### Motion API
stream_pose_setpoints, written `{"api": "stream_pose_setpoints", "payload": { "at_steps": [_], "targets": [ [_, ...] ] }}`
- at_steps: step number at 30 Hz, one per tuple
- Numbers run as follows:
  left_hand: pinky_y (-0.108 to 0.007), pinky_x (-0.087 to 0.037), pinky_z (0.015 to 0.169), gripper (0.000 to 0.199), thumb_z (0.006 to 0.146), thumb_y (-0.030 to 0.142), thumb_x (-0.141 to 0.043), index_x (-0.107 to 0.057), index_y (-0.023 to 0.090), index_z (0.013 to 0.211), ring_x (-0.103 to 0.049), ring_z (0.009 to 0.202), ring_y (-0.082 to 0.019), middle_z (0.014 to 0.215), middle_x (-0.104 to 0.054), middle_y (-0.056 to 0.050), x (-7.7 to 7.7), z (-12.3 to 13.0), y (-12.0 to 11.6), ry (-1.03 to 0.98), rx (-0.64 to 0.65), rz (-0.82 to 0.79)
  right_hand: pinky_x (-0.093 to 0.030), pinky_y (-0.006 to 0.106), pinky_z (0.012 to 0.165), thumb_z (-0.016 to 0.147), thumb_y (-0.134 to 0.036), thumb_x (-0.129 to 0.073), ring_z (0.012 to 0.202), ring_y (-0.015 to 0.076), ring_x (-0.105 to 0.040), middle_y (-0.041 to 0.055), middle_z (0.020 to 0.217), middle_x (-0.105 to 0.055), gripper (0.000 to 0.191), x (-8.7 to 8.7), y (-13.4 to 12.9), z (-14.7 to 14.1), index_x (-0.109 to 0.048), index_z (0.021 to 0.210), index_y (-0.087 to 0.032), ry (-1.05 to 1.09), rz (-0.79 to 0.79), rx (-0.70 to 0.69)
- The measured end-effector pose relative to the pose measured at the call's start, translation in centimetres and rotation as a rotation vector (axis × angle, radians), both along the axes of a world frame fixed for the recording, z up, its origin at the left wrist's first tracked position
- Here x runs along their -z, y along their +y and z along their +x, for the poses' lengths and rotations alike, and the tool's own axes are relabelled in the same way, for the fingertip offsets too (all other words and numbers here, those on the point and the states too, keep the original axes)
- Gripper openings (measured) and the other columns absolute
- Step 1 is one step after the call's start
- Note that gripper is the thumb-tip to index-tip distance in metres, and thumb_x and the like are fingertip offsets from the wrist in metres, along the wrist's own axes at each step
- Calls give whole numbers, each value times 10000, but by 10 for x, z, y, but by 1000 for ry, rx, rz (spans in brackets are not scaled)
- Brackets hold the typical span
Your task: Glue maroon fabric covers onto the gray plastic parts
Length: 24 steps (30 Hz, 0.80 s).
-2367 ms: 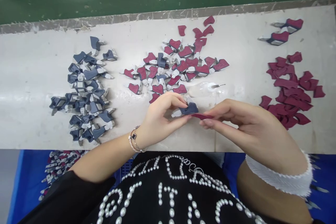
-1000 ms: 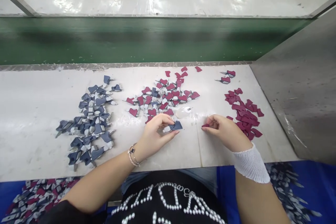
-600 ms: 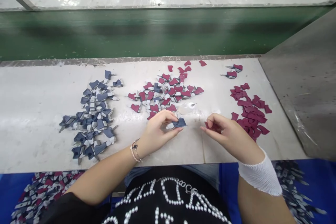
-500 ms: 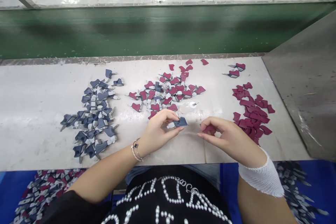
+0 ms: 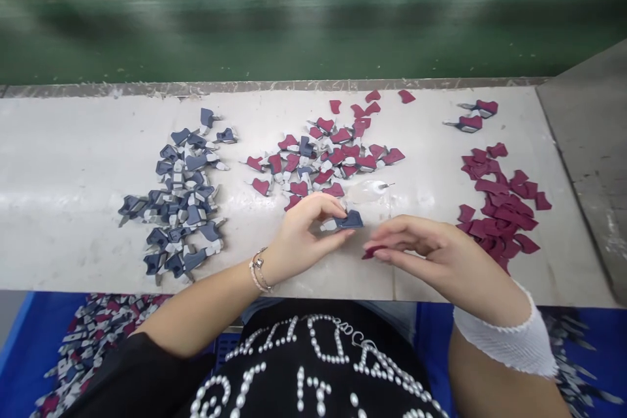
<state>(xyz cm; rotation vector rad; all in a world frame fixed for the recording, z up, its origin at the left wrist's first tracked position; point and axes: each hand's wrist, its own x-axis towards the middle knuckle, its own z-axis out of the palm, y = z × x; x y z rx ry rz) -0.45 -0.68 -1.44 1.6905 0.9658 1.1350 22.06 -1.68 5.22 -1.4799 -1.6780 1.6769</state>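
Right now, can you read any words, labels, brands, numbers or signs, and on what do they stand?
None reads with certainty.
Black shirt: large pearl lettering, partly cut off; not readable as words.
Same shirt: small silver script, too small to read.
Loose red pieces: any marks too small to read.

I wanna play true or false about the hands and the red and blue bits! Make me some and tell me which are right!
1. The left hand holds a blue-and-grey part. True.
2. The right hand holds nothing. False: it pinches a thin red piece.
3. A white wristband is on the right arm. True.
4. The red piece is stuck onto the blue-and-grey part. False: they are apart.
5. A big pile of loose red pieces lies beyond the right hand. True.
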Motion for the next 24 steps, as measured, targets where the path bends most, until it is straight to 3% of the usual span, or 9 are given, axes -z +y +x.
{"api": "stream_pose_setpoints", "payload": {
  "at_steps": [3,7,12,15,24],
  "targets": [
    [-277,-564,703,193,843,236,-757,-606,197,957,-653,885,-152,978,-663,-50,1,1,0,3,-21,-8,-619,390,881,876,-402,-735,933,235,-755,53,979,-788,183,-2,3,-19,-749,959,-240,132,-71,15],
    [-276,-567,703,204,840,260,-766,-613,198,960,-655,883,-156,986,-664,-55,3,0,0,-8,-43,-37,-621,336,775,856,-372,-759,831,199,-730,36,897,-746,143,3,7,-32,-740,848,-231,192,-24,54],
    [-290,-575,747,207,831,238,-776,-616,205,958,-660,902,-155,977,-670,-46,2,-1,1,9,-50,33,-584,280,625,897,-388,-714,658,155,-684,13,730,-721,160,4,11,-28,-761,892,-235,85,28,78],
    [-313,-577,792,215,818,178,-772,-615,214,960,-671,925,-160,972,-682,-33,0,-1,1,18,-47,76,-592,286,647,925,-391,-670,697,169,-704,34,757,-746,193,4,13,-25,-746,889,-217,31,49,87],
    [-277,-569,723,162,847,203,-753,-623,201,944,-675,882,-143,949,-700,-34,-3,1,2,43,-32,158,-612,323,708,930,-448,-652,736,196,-731,53,784,-761,248,3,15,-22,-690,888,-207,-31,23,110]
  ]
}}
